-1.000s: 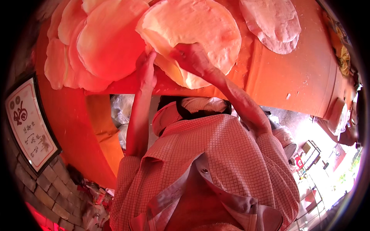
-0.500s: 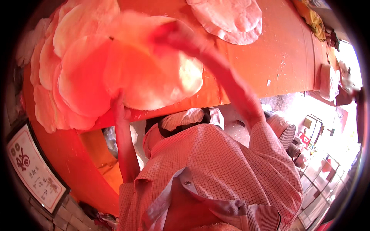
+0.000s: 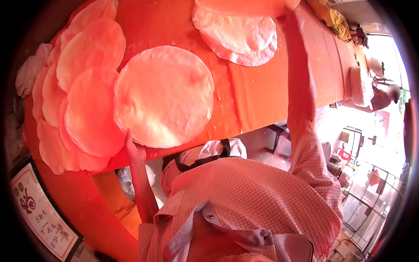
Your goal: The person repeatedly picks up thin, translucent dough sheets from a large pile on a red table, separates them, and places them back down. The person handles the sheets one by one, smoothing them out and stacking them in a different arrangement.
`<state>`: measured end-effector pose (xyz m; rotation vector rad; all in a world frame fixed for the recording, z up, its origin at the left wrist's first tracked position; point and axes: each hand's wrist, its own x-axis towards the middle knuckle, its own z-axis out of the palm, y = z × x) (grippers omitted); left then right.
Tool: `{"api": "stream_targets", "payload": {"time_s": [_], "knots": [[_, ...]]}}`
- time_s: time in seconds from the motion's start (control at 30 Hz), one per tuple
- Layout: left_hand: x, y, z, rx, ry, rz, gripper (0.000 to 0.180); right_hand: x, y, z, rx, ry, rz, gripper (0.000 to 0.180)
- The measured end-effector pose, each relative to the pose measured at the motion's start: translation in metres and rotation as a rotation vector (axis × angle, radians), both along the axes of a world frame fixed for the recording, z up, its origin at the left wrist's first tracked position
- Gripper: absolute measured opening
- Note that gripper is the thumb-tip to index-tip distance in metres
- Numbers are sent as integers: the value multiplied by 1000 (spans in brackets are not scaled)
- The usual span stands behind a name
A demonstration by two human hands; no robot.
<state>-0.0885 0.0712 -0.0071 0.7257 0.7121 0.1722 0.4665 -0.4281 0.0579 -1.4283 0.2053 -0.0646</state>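
Observation:
A large round flatbread (image 3: 163, 96) lies flat on the orange-covered table before me. My left hand (image 3: 136, 150) is at the table's near edge, one finger stretched up against the meeting rims of this bread and the overlapping flatbreads (image 3: 92, 111) to its left. Its other fingers are mostly hidden. At the far side, my right hand (image 3: 290, 8) is blurred and partly cut off by the picture's top edge. It grips the right end of another flatbread (image 3: 244, 6), which hangs over a small stack of flatbreads (image 3: 248, 41).
The orange-covered table (image 3: 248, 100) shows crumbs and creases. A framed sign (image 3: 43, 209) stands at the lower left. Yellow cloth (image 3: 331, 19) lies at the far right, with a pale bundle (image 3: 361, 87) nearer. A wire rack (image 3: 366, 201) stands off the table, right.
My right hand has moved from the left pile to the far right, carrying a flatbread over the small stack. The round flatbread before me now shows whole. My left hand stays near the edge.

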Motion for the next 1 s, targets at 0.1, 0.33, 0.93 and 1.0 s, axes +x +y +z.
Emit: {"api": "stream_targets", "payload": {"time_s": [0.1, 0.33, 0.93, 1.0], "knots": [[1, -13, 28, -8, -66, 79, 46, -105, 100, -25, 15, 157, 162, 35], [30, -14, 13, 36, -61, -13, 33, -365, 315, -3, -464, -107, 1224, 45], [31, -20, 28, 156, 92, -29, 29, -405, 354, -23, -522, -114, 1160, 33], [29, -21, 25, 155, 15, -10, 25, -401, 349, -12, -259, 250, 1213, 30]]}}
